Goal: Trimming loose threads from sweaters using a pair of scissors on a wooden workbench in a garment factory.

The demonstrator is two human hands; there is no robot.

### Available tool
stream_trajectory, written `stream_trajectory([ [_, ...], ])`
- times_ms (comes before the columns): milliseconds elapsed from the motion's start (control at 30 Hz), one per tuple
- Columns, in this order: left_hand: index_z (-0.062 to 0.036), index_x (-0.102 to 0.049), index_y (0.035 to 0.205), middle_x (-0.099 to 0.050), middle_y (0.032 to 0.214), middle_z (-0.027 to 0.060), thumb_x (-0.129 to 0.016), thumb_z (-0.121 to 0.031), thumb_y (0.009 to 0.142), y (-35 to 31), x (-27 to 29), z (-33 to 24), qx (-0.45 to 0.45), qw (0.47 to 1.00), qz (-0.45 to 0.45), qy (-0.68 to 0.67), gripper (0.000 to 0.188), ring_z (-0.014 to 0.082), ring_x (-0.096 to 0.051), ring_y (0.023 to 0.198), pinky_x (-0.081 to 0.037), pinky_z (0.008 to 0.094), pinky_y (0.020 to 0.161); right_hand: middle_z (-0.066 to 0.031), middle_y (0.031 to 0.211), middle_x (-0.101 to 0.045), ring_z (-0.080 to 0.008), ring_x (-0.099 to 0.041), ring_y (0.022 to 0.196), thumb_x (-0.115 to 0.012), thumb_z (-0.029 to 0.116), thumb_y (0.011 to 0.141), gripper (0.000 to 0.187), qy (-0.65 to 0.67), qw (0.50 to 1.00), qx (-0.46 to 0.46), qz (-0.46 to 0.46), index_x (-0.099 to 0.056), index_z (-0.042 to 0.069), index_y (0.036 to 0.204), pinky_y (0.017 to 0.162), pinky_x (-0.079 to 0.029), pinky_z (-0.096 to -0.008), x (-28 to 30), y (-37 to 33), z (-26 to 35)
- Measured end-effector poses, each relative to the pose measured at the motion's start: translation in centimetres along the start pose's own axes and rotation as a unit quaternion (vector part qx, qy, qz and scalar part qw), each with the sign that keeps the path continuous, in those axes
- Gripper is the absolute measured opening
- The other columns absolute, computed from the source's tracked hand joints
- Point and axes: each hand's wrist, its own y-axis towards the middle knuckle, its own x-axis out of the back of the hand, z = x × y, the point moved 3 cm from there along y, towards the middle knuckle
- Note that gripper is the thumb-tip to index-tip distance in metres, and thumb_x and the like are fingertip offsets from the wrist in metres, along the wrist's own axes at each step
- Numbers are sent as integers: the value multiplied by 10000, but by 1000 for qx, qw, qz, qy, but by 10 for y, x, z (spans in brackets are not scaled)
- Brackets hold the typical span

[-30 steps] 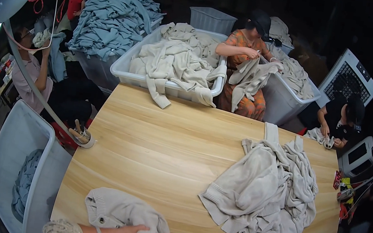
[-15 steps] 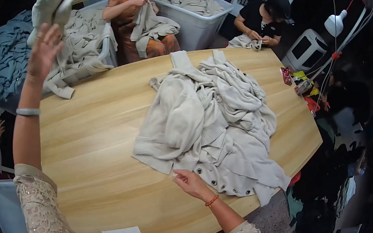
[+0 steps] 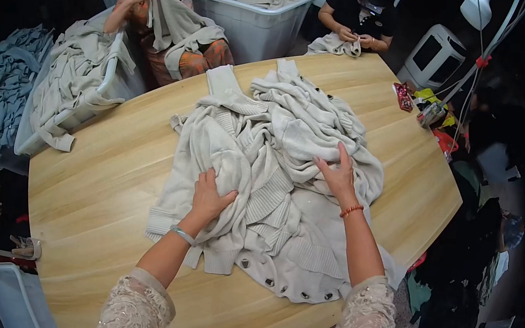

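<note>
A heap of light beige knit cardigans (image 3: 298, 219) lies on the wooden table in front of me, with ribbed hems and dark buttons showing along its near edge. My left hand (image 3: 209, 198) rests on the left part of the heap, fingers spread over the knit. Farther right, my right hand (image 3: 339, 175) is at the upper folds, with thumb and fingers apart. Neither hand has cloth gripped in it. Whether the right fingertips press on the fabric I cannot tell.
The pale wooden table (image 3: 102, 208) curves around me. Beyond its left edge stand a bin of beige knits (image 3: 78, 67) and a pile of blue-grey knits (image 3: 8, 85). Two people handle garments across the table, near another full bin (image 3: 254, 29). A lamp (image 3: 476, 9) hangs at right.
My left hand has come down from beside the left bin to the heap; the airborne beige garment is no longer seen there. My right hand has moved from the heap's near edge to its upper folds.
</note>
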Motion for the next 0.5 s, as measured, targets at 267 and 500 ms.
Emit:
stream_trajectory([
  [267, 44, -412, 1114, -485, 1078, 260, -750, -309, 748, -73, -15, -20, 87, 995, 9, -58, 610, 459, -510, 1008, -446, 485, 850, -106, 1460, -370, -392, -325, 1321, -808, 454, 654, 718, -103, 984, 54, 139, -585, 178, 1278, 1082, -297, -519, -80, -20, -20],
  [500, 123, -332, 1190, -435, 1120, 329, -731, -340, 806, -210, 1, -91, 215, 964, 73, -137, 723, 482, -477, 1033, -405, 474, 924, -103, 1436, -402, -385, -337, 1302, -810, 352, 645, 638, -38, 936, 190, 295, -617, 140, 1214, 1087, -292, -485, -58, -50, 29],
])
